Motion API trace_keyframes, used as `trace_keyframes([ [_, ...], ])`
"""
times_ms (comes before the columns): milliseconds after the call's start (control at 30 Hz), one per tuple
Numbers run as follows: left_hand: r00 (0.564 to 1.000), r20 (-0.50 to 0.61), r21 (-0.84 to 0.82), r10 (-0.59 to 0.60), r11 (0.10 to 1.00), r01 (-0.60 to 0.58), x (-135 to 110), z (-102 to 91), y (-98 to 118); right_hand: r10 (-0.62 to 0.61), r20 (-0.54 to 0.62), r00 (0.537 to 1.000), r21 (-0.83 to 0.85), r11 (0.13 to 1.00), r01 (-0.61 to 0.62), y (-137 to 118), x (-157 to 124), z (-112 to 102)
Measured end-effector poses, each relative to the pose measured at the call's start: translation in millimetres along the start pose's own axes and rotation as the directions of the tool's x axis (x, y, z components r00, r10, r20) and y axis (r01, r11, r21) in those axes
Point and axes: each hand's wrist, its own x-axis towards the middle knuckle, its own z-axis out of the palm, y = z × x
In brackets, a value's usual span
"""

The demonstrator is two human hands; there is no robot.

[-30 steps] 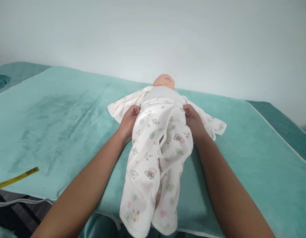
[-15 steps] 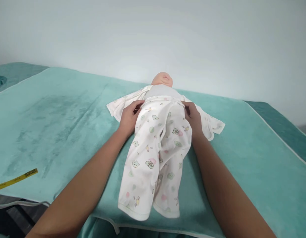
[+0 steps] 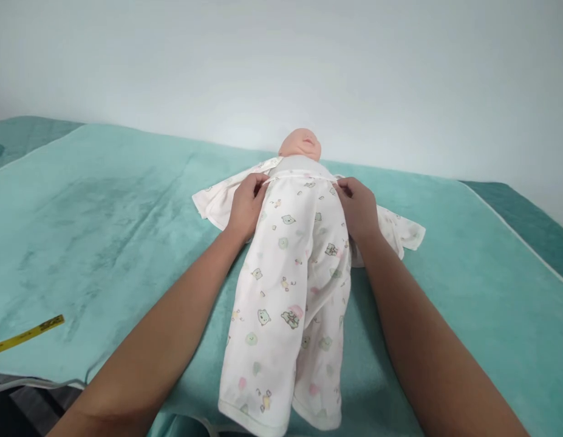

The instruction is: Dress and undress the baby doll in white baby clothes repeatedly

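A baby doll lies on its back on a teal blanket, head toward the far wall. White printed baby trousers cover its lower body up to the waist. An open white printed top spreads out under it on both sides. My left hand is closed on the left side of the trousers' waistband. At the right side of the waistband my right hand grips the same way. The doll's legs are hidden inside the trousers.
A yellow measuring tape lies at the blanket's near left edge. A pale wall rises behind the bed. Darker teal bedding shows beyond the blanket at the far right and far left.
Both hands have drawn the trousers' waistband further up the doll's body toward its chest. The trouser legs have straightened out and now hang flatter toward me.
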Motion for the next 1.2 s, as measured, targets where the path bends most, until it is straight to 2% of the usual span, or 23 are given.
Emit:
trace_keyframes([
  [100,0.966,0.076,0.147,0.248,0.955,-0.257,4.0,-6.0,1.9,-0.233,0.017,0.972,-0.062,0.97,0.233,-0.7,0.7,0.2],
  [133,0.955,0.108,0.169,0.278,0.941,-0.293,6.1,-8.0,2.7,-0.281,0.04,0.959,-0.06,0.957,0.283,-0.2,2.7,0.4],
  [200,0.954,0.152,0.19,0.257,0.94,-0.283,10.6,-11.0,4.9,-0.314,0.104,0.944,-0.028,0.948,0.318,1.1,8.3,1.0],
  [300,0.979,0.156,0.249,0.132,0.954,-0.168,18.2,-11.9,9.3,-0.245,0.189,0.951,-0.027,0.967,0.254,2.1,17.7,2.2],
  [433,0.999,0.041,0.306,0.018,0.951,-0.03,32.9,-6.4,10.8,-0.085,0.118,0.989,-0.145,0.984,0.102,3.2,30.5,4.8],
  [600,0.999,-0.051,0.33,-0.002,0.944,0.018,49.8,3.4,0.7,-0.015,0.058,0.998,-0.184,0.983,0.026,11.7,48.9,10.8],
  [733,0.995,-0.097,0.369,-0.008,0.929,0.044,52.1,8.7,-6.6,0.011,0.039,0.999,-0.184,0.983,-0.004,15.5,56.8,17.0],
  [833,0.997,-0.081,0.292,0.005,0.956,0.019,48.0,11.0,-10.2,0.017,0.02,1.0,-0.13,0.991,-0.014,13.7,51.8,20.7],
  [933,0.993,-0.074,0.205,0.091,0.976,-0.074,40.7,10.9,-12.2,-0.009,0.009,1.0,-0.028,1.0,0.01,12.3,40.2,21.9],
  [1033,0.984,-0.071,0.208,0.165,0.967,-0.147,30.3,7.2,-11.2,-0.081,-0.004,0.997,0.024,0.996,0.081,14.2,29.4,20.3],
  [1200,0.971,-0.045,0.278,0.233,0.937,-0.212,6.6,-3.5,-7.2,-0.2,-0.038,0.979,-0.019,0.98,0.199,15.1,12.7,12.8],
])
